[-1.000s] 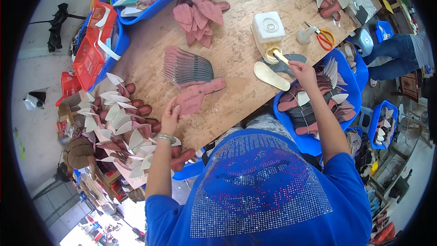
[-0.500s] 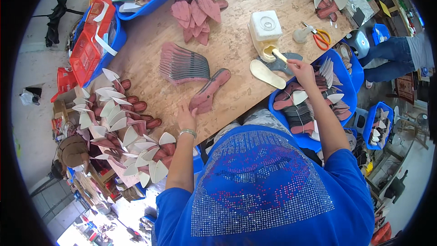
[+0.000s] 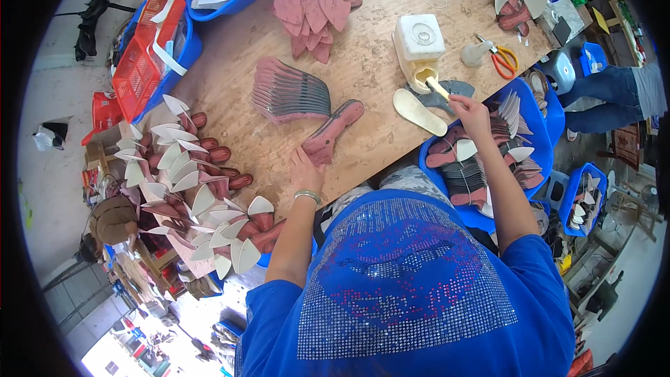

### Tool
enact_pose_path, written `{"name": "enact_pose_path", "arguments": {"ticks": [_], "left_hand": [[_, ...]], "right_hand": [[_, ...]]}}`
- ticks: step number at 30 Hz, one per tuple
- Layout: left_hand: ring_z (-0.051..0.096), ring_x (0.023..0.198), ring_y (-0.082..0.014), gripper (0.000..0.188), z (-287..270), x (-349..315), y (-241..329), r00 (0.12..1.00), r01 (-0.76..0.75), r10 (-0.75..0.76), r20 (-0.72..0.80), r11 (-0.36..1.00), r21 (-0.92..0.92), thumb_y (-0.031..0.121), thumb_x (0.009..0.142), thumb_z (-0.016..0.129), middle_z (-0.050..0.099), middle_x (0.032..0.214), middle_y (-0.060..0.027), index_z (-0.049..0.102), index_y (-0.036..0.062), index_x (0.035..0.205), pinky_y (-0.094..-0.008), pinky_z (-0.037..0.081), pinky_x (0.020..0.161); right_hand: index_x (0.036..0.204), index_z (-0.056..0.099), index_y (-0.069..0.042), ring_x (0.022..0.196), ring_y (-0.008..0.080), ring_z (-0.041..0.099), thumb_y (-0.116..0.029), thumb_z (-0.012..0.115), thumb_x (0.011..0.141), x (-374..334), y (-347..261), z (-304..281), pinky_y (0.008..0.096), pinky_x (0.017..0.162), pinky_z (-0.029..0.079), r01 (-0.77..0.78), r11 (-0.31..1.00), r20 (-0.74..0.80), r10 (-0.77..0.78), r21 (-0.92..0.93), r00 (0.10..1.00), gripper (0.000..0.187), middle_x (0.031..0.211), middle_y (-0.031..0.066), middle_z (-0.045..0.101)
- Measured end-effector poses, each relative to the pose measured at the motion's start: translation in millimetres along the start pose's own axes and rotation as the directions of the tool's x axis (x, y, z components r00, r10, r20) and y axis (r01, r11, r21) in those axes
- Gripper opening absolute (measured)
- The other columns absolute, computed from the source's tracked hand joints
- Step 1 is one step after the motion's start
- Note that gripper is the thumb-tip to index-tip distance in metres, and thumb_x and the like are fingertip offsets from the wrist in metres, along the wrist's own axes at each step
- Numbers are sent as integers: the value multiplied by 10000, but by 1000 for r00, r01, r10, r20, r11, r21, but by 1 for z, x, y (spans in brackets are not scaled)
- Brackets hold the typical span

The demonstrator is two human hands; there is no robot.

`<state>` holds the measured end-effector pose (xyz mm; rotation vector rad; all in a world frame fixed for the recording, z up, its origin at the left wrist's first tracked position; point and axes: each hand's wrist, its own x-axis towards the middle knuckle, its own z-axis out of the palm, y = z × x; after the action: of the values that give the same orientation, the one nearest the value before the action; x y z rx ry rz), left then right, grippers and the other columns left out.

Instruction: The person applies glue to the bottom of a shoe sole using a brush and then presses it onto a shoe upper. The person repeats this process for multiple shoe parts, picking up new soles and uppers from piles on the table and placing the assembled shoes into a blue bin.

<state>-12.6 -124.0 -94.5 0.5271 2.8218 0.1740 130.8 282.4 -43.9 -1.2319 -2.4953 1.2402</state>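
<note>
A pink shoe piece (image 3: 333,130) lies on the wooden surface (image 3: 363,70), the left hand (image 3: 305,169) resting flat and open on its near end. The right hand (image 3: 470,109) grips a brush (image 3: 437,88) dipped in the white glue tub (image 3: 419,50).

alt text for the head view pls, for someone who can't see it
A person in a blue top works at a wooden table: the left hand rests on a pink shoe piece, while the right hand dips a brush into a white glue tub beside a cream insole.
</note>
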Motion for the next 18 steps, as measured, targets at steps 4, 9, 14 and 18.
{"name": "enact_pose_path", "arguments": {"ticks": [4,9,14,18], "left_hand": [[400,1206,-383,841,-4,0,-12,997,-75,73,-26,995,-65,264,687,775,388,1294,-229,311,-62,1309,-424,370,1007],[505,1089,-365,557,-25,-3,-18,971,-230,229,-72,973,8,225,739,728,524,1143,-205,469,-17,1169,-426,427,902],[591,741,-247,309,-49,1,-19,941,-247,316,122,886,-393,187,842,652,600,876,-110,551,67,1109,-363,485,644],[587,724,-107,256,-72,4,10,933,181,202,297,449,-875,195,909,599,615,876,-13,535,84,1130,-249,464,529]], "right_hand": [[1019,710,-126,586,170,617,-305,652,808,-2,-1,-4,294,586,478,12,1000,-32,-12,5,999,282,672,114,652],[1005,714,-147,611,226,636,-319,640,811,-2,5,-6,323,594,489,3,998,-21,-4,-56,1000,270,697,135,652],[995,712,-166,682,281,652,-328,616,823,7,-8,-5,368,624,511,64,973,4,-65,-220,998,255,761,134,669],[953,714,-172,720,291,656,-299,588,834,26,-15,0,400,644,526,268,881,17,-284,-390,959,215,788,119,679]]}}
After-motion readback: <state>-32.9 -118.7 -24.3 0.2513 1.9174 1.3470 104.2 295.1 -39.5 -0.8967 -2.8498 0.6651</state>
